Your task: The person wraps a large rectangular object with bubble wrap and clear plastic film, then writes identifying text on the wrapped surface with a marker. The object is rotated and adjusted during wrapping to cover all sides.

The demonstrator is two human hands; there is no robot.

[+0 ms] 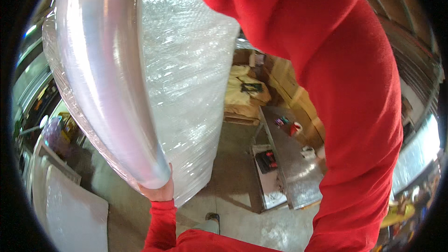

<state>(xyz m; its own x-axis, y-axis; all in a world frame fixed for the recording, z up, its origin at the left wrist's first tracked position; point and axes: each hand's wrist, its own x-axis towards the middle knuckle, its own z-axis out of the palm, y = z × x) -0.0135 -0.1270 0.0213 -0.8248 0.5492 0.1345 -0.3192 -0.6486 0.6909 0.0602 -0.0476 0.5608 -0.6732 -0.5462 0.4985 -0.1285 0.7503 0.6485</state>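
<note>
A large roll of clear stretch film (105,79) stands upright and tilted close in front of me, its upper end cut off by the picture's top. My left hand (161,190), in a red sleeve, is closed around the roll's lower end. My right arm (354,98) is raised in a long curve on the right. Its hand lies beyond the upper edge, so what it touches is hidden. Just behind the roll rises a tall stack wrapped in shiny film (189,65), with creases running across its face.
Right of the wrapped stack is a metal workbench (303,184) with small items on top and a black-and-red tool (267,161) on its lower shelf. Behind it are cardboard boxes (240,95). A white panel (77,212) leans at lower left. My shoe (212,216) is on the concrete floor.
</note>
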